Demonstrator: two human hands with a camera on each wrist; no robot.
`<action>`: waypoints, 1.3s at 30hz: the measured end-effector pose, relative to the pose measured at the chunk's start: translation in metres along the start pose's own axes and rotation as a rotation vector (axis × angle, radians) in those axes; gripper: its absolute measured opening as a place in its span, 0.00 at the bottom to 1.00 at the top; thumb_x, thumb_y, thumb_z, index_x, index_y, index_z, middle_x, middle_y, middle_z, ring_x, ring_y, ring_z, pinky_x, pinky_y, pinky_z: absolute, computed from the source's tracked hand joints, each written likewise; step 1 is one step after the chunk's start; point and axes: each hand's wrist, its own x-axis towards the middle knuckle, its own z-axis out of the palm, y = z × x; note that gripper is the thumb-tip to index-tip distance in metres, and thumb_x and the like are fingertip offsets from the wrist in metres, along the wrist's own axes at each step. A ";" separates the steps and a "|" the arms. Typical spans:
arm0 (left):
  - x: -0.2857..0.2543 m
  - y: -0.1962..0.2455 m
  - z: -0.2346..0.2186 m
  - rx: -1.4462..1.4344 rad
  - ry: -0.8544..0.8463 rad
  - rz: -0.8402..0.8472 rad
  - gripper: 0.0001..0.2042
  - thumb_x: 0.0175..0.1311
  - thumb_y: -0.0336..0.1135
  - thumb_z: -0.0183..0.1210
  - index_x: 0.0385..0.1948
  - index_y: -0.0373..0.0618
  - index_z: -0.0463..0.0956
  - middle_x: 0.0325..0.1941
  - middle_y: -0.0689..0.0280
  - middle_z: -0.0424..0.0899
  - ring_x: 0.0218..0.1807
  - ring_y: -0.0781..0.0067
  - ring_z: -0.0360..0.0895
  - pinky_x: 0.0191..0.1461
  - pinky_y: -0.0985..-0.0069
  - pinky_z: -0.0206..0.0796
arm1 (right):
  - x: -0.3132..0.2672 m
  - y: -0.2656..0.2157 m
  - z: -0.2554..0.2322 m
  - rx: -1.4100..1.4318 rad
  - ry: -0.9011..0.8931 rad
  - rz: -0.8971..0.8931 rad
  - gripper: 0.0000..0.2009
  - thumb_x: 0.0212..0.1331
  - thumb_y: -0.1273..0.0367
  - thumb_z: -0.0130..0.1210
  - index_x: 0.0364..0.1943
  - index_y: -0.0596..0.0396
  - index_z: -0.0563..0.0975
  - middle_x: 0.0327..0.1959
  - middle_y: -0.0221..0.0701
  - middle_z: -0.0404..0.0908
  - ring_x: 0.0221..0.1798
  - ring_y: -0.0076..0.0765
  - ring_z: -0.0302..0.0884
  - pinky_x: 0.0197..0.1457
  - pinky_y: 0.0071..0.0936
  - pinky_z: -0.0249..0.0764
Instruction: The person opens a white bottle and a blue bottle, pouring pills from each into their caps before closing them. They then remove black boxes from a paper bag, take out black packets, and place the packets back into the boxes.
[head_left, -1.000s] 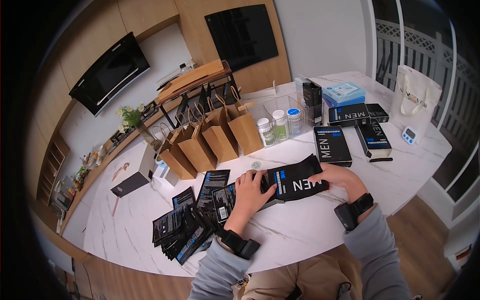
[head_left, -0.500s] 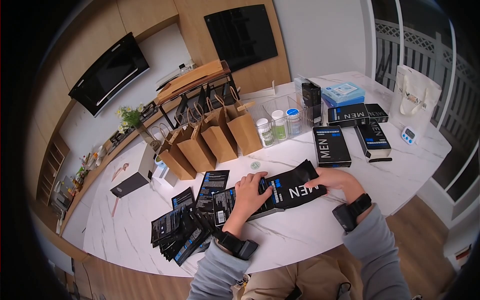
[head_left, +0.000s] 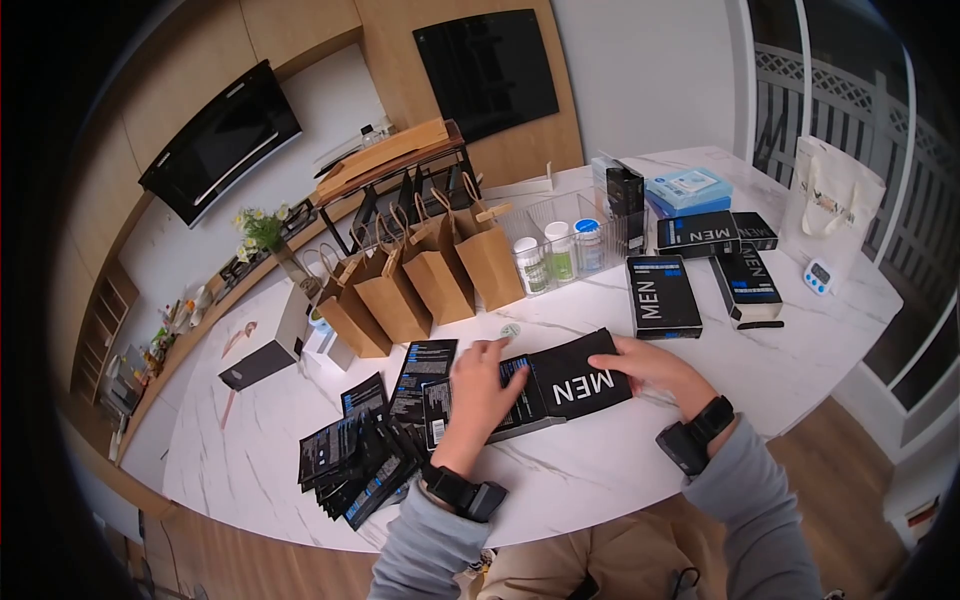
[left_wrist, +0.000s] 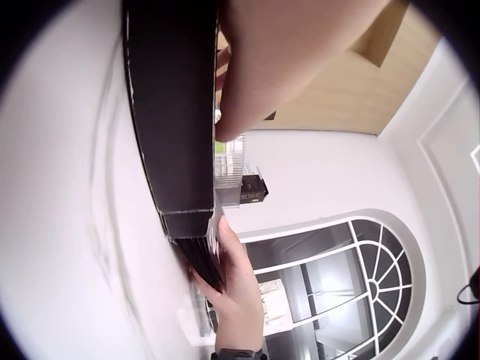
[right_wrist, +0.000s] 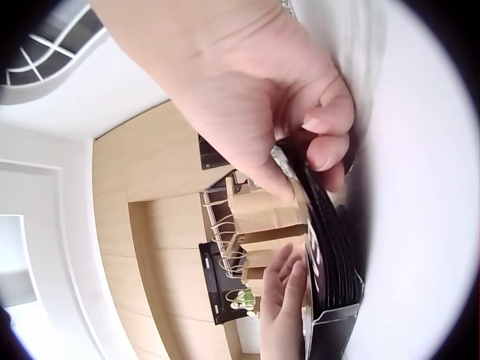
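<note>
My right hand [head_left: 665, 372] pinches the outer end of a stack of black sachets [head_left: 578, 382] printed "MEN", thumb on top and fingers beneath. In the right wrist view the far end of the stack [right_wrist: 330, 255] sits inside the open end of a black box [right_wrist: 335, 334]. That box lies flat on the table, its long side [left_wrist: 176, 112] facing the left wrist camera. Over the box's top is my left hand [head_left: 482, 395], fingers spread and nearly straight. A loose pile of black sachets [head_left: 360, 450] lies left of the box, beside my left wrist.
Brown paper bags [head_left: 440, 270] stand in a row behind the hands, next to a clear bin [head_left: 620, 235] with bottles. Several black "MEN" boxes [head_left: 665, 297], blue boxes [head_left: 690, 187], a timer [head_left: 817, 276] and a white bag [head_left: 830, 195] are at right. A white box [head_left: 265, 335] stands left.
The right hand has moved left, and the sachets have slid farther into the box, with less of them sticking out. The left hand has shifted slightly left along the box.
</note>
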 end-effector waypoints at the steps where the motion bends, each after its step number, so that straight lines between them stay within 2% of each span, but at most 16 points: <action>1: 0.000 -0.003 -0.007 0.172 0.045 -0.027 0.19 0.50 0.40 0.59 0.43 0.45 0.70 0.41 0.60 0.72 0.46 0.58 0.69 0.46 0.62 0.62 | 0.001 0.003 -0.006 0.002 0.004 0.000 0.15 0.55 0.63 0.51 0.39 0.60 0.69 0.18 0.28 0.72 0.12 0.22 0.68 0.10 0.17 0.60; 3: -0.001 -0.015 -0.019 0.433 0.082 -0.180 0.20 0.48 0.45 0.60 0.40 0.43 0.72 0.40 0.60 0.72 0.45 0.58 0.69 0.44 0.63 0.63 | 0.004 0.007 -0.018 -0.067 0.069 0.054 0.12 0.56 0.65 0.48 0.38 0.61 0.69 0.16 0.29 0.72 0.11 0.24 0.69 0.10 0.18 0.59; 5: -0.004 -0.024 -0.029 0.611 0.010 -0.367 0.18 0.50 0.48 0.59 0.34 0.42 0.73 0.36 0.59 0.73 0.41 0.60 0.73 0.36 0.66 0.68 | 0.004 0.008 -0.021 -0.067 0.065 0.047 0.09 0.55 0.68 0.46 0.36 0.61 0.68 0.14 0.30 0.71 0.11 0.26 0.70 0.10 0.18 0.59; 6: -0.006 -0.031 -0.028 0.692 -0.030 -0.413 0.17 0.51 0.49 0.57 0.30 0.43 0.73 0.31 0.60 0.76 0.34 0.60 0.77 0.30 0.68 0.71 | 0.004 0.009 -0.021 -0.071 0.062 0.050 0.09 0.56 0.69 0.46 0.35 0.61 0.68 0.14 0.30 0.71 0.11 0.25 0.71 0.10 0.18 0.59; 10: -0.010 -0.035 -0.029 0.657 -0.106 -0.491 0.17 0.52 0.49 0.57 0.29 0.43 0.73 0.27 0.57 0.78 0.29 0.57 0.78 0.30 0.67 0.71 | 0.006 0.007 -0.016 -0.039 0.017 0.008 0.08 0.58 0.69 0.46 0.35 0.60 0.68 0.14 0.31 0.71 0.11 0.25 0.71 0.10 0.17 0.58; 13: -0.010 -0.024 -0.020 0.460 -0.187 -0.384 0.16 0.52 0.48 0.57 0.28 0.41 0.74 0.25 0.53 0.78 0.28 0.55 0.78 0.32 0.65 0.71 | 0.002 0.002 0.004 0.027 0.059 0.009 0.08 0.59 0.69 0.47 0.35 0.61 0.68 0.14 0.30 0.71 0.11 0.25 0.70 0.10 0.17 0.58; 15: -0.011 -0.016 -0.012 0.126 -0.126 -0.158 0.14 0.57 0.43 0.53 0.28 0.39 0.76 0.21 0.50 0.77 0.26 0.48 0.76 0.33 0.61 0.68 | 0.003 0.001 0.004 0.035 0.007 0.001 0.10 0.58 0.70 0.48 0.40 0.63 0.68 0.14 0.31 0.72 0.12 0.24 0.71 0.10 0.17 0.57; 17: -0.011 -0.012 -0.009 0.126 -0.120 -0.157 0.16 0.58 0.44 0.52 0.27 0.37 0.76 0.22 0.50 0.78 0.26 0.49 0.76 0.34 0.63 0.67 | 0.005 0.009 -0.003 0.048 0.097 -0.075 0.12 0.57 0.72 0.49 0.43 0.66 0.68 0.15 0.31 0.72 0.11 0.23 0.69 0.10 0.17 0.56; 21: -0.004 -0.010 -0.013 -0.087 -0.278 -0.297 0.21 0.59 0.50 0.50 0.28 0.35 0.76 0.22 0.49 0.77 0.29 0.52 0.76 0.34 0.68 0.67 | 0.010 0.008 -0.009 0.049 0.160 -0.135 0.08 0.57 0.74 0.48 0.40 0.62 0.73 0.17 0.30 0.74 0.09 0.19 0.62 0.11 0.17 0.56; 23: -0.003 -0.011 -0.014 -0.164 -0.349 -0.359 0.25 0.58 0.54 0.49 0.29 0.35 0.77 0.24 0.49 0.78 0.31 0.55 0.77 0.35 0.70 0.66 | 0.008 0.005 -0.007 0.047 0.164 -0.161 0.07 0.58 0.75 0.47 0.39 0.60 0.74 0.21 0.29 0.76 0.12 0.17 0.65 0.12 0.17 0.57; 26: -0.006 -0.019 -0.001 -0.258 -0.306 -0.347 0.27 0.56 0.57 0.49 0.27 0.35 0.77 0.28 0.49 0.78 0.33 0.54 0.77 0.38 0.70 0.66 | 0.008 0.001 -0.001 0.098 0.217 -0.153 0.07 0.58 0.75 0.47 0.39 0.60 0.74 0.24 0.29 0.77 0.19 0.18 0.71 0.17 0.16 0.64; 28: -0.007 -0.013 0.004 -0.290 -0.328 -0.309 0.27 0.56 0.58 0.49 0.26 0.35 0.77 0.30 0.50 0.78 0.34 0.56 0.76 0.39 0.71 0.66 | 0.017 0.010 -0.001 0.163 0.138 -0.337 0.07 0.58 0.76 0.47 0.38 0.60 0.74 0.26 0.30 0.79 0.25 0.19 0.75 0.24 0.15 0.69; 31: -0.006 -0.001 0.004 -0.361 -0.420 -0.291 0.26 0.57 0.57 0.49 0.30 0.36 0.76 0.31 0.54 0.78 0.33 0.62 0.77 0.40 0.75 0.66 | 0.016 0.008 -0.002 0.126 0.067 -0.304 0.06 0.57 0.77 0.47 0.38 0.60 0.73 0.26 0.33 0.79 0.27 0.20 0.76 0.27 0.15 0.71; 33: -0.008 -0.004 0.011 -0.718 -0.578 -0.355 0.25 0.58 0.56 0.50 0.35 0.38 0.75 0.30 0.58 0.79 0.33 0.68 0.76 0.39 0.76 0.66 | 0.011 0.003 0.000 0.125 0.067 -0.279 0.06 0.57 0.77 0.47 0.38 0.60 0.73 0.26 0.33 0.79 0.27 0.20 0.76 0.26 0.15 0.71; 34: -0.009 -0.002 0.009 -0.714 -0.591 -0.340 0.24 0.59 0.54 0.51 0.40 0.38 0.73 0.29 0.61 0.79 0.32 0.75 0.75 0.39 0.79 0.65 | 0.011 0.003 0.000 0.120 0.059 -0.267 0.06 0.57 0.77 0.47 0.38 0.60 0.73 0.26 0.33 0.79 0.27 0.20 0.76 0.26 0.15 0.70; 39: -0.009 0.002 0.007 -0.896 -0.645 -0.373 0.22 0.61 0.50 0.51 0.42 0.37 0.72 0.30 0.66 0.78 0.32 0.81 0.73 0.38 0.84 0.64 | 0.006 -0.002 -0.001 0.072 -0.007 -0.228 0.07 0.59 0.75 0.47 0.38 0.60 0.74 0.27 0.29 0.79 0.27 0.17 0.75 0.26 0.14 0.70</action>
